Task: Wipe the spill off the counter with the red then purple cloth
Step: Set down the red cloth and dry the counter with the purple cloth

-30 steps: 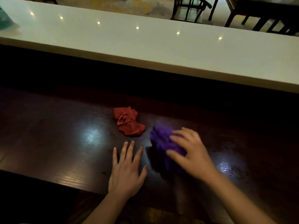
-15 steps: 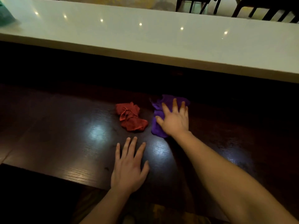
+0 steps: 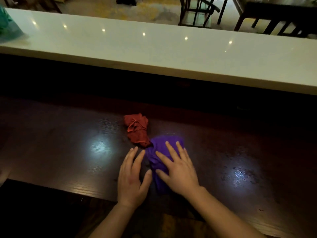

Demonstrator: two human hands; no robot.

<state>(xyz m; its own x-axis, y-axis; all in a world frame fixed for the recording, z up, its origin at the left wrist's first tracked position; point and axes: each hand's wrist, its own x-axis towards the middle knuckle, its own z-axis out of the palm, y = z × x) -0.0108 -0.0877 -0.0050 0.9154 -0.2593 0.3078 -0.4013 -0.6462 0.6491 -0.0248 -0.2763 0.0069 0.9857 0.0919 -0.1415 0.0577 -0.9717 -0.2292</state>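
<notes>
The purple cloth [image 3: 158, 152] lies on the dark wooden counter [image 3: 68, 152], and my right hand [image 3: 178, 170] presses flat on it with fingers spread. A crumpled red cloth [image 3: 137, 130] rests just beyond, touching the purple cloth's far left corner, with no hand on it. My left hand [image 3: 133, 176] lies flat and open on the wood right beside the purple cloth, holding nothing. Small dark specks and a wet-looking sheen [image 3: 243, 176] show on the counter to the right.
A raised white ledge [image 3: 154, 54] runs across behind the dark counter. A teal object [image 3: 6, 26] sits at its far left end. Dark chairs [image 3: 274, 19] stand on the floor beyond. The counter's near edge [image 3: 60, 189] is close on the left.
My right hand has dragged the purple cloth back toward me, from beside the red cloth to next to my left hand. The red cloth and left hand stayed put.
</notes>
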